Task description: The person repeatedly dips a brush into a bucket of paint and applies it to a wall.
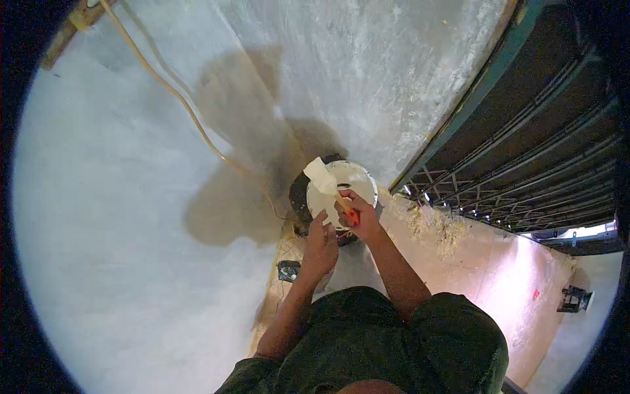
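Observation:
My right hand (357,211) is closed around the wooden, orange-tipped handle of a paintbrush (320,175). The brush's wide head is coated white and points up and to the left, over a round white bucket (363,176). White material shows inside the bucket, along with a small dark spot. Just left of the handle, my left hand (320,248) is raised near the bucket's near edge, fingers apart, holding nothing that I can see. Dark material surrounds part of the bucket.
A tan cable (190,108) runs down the whitish wall to near the bucket. Dark ribbed metalwork (518,125) slopes along the right. Crumbly debris (436,226) litters the floor, and a black bag-like item (288,270) lies at lower left. A black object (575,299) stands far right.

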The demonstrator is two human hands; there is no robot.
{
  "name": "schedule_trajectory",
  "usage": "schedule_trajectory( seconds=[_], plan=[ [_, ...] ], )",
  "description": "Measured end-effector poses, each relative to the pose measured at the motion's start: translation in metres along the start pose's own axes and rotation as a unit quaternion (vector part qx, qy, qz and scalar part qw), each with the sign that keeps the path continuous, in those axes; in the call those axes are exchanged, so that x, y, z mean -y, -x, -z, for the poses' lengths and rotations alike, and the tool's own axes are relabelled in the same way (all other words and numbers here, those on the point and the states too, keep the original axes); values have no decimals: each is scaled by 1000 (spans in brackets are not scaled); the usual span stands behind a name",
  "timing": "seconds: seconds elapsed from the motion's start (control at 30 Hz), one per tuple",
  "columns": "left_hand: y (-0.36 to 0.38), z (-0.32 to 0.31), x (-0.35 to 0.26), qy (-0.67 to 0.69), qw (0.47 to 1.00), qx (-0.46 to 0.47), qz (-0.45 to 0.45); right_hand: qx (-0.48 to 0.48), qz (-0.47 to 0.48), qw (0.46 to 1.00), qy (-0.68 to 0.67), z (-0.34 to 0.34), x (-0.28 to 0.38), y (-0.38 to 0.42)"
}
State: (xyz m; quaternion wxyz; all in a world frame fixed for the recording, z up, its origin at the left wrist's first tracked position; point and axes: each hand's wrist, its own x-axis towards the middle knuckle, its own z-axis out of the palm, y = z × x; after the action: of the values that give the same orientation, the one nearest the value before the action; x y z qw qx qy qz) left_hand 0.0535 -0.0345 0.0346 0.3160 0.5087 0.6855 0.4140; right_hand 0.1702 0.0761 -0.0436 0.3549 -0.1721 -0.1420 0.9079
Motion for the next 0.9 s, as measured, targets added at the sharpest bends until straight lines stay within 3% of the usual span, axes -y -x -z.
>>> schedule_trajectory(
  seconds=[0.17,0.23,0.33,0.43,0.5,0.57,0.8,0.87,0.9],
  plan=[
    [-5,7,-43,3,999,-41,4,-6,107,988,109,-50,16,18],
    [-5,13,-57,-34,998,37,28,9,155,978,139,-64,21,26],
    [0,17,-84,44,998,35,3,23,207,966,151,-86,24,32],
    [-1,19,-89,3,998,-5,-64,-10,250,937,242,-102,24,41],
    [1,28,-104,-11,994,-24,-105,-19,259,931,256,-120,26,48],
    [4,42,-121,18,996,40,-81,-47,267,917,293,-142,29,60],
    [-4,45,-113,42,987,66,-141,-88,312,858,398,-178,34,79],
    [-1,48,-118,162,975,138,-66,-98,297,875,370,-187,34,89],
    [0,50,-118,164,975,136,-70,-110,278,893,338,-191,34,93]
  ],
)
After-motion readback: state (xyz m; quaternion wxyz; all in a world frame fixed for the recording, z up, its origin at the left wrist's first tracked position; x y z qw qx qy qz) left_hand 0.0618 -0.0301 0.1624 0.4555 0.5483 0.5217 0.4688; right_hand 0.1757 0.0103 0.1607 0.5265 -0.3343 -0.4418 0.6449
